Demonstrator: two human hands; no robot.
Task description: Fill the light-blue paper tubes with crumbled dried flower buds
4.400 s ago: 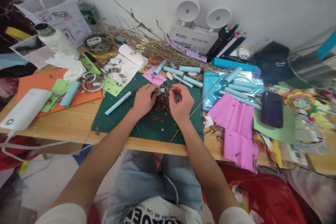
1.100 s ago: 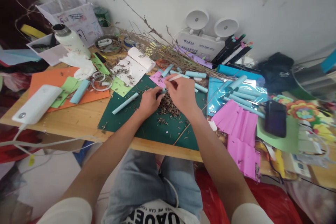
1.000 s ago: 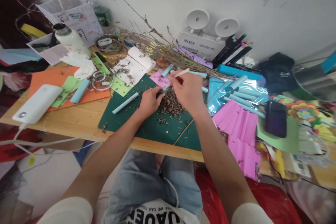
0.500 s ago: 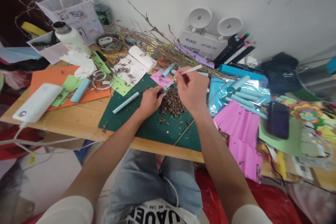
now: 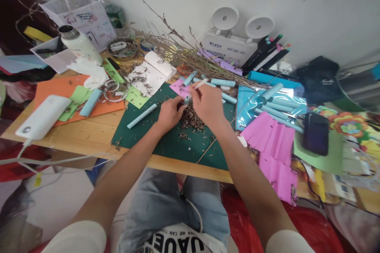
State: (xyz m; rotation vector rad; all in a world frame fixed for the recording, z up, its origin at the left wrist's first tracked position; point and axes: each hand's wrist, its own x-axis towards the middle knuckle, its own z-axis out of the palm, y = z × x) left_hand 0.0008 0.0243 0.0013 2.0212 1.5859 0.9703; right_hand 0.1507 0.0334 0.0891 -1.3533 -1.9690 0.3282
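My left hand (image 5: pixel 170 114) rests over the green cutting mat (image 5: pixel 175 153), its fingers closed around a short light-blue paper tube (image 5: pixel 187 100). Just to the right, my right hand (image 5: pixel 210 103) pinches a thin white stick (image 5: pixel 202 83) above the tube; its lower end is hidden by the fingers. Under both hands lies a heap of dried brown plant bits (image 5: pixel 191 120). Another pale blue tube (image 5: pixel 141 116) lies flat on the mat's left side. Behind the hands, pink paper (image 5: pixel 179 86) carries brown crumbs, with several blue tubes (image 5: pixel 223 82) close by.
Dry twigs (image 5: pixel 204 67) stretch along the wall before a white twin-lamp unit (image 5: pixel 225 45). To the right are blue tubes on a shiny blue packet (image 5: pixel 245 104), pink crepe paper (image 5: pixel 268 136) and a dark phone (image 5: pixel 315 133). A white power bank (image 5: pixel 44 116) and bottle (image 5: pixel 79 43) stand left.
My right hand has moved left and slightly down toward the tube, and less of the white stick shows above it. My left hand stays in place, holding the tube.
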